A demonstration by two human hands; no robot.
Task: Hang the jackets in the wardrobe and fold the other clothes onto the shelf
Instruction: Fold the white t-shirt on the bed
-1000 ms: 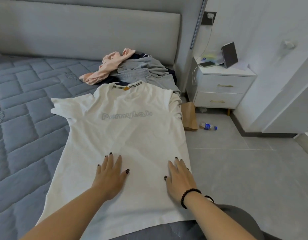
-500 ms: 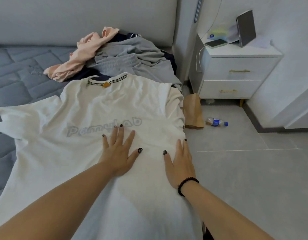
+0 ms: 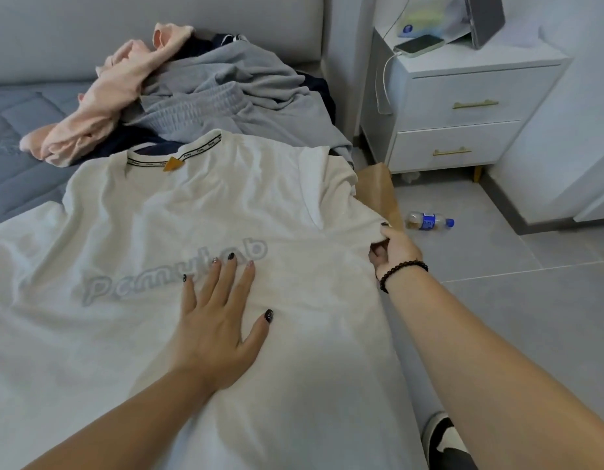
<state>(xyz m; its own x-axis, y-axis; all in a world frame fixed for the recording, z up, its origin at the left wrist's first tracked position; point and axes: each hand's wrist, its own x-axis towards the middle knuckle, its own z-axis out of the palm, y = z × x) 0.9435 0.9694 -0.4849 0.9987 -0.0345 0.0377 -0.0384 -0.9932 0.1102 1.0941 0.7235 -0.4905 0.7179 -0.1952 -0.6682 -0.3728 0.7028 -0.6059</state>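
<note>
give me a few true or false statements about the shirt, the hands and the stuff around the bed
1. The left hand lies flat on the white shirt. True.
2. The right hand rests flat on the floor. False: it grips the shirt's right edge at the side of the bed.
3. A bottle lies on the floor. True.
4. The shirt is already folded in half. False: it lies spread out, print up.
5. A phone sits on the nightstand. True.
6. The pink garment lies on the nightstand. False: it is on the bed, beside the grey clothes.
</note>
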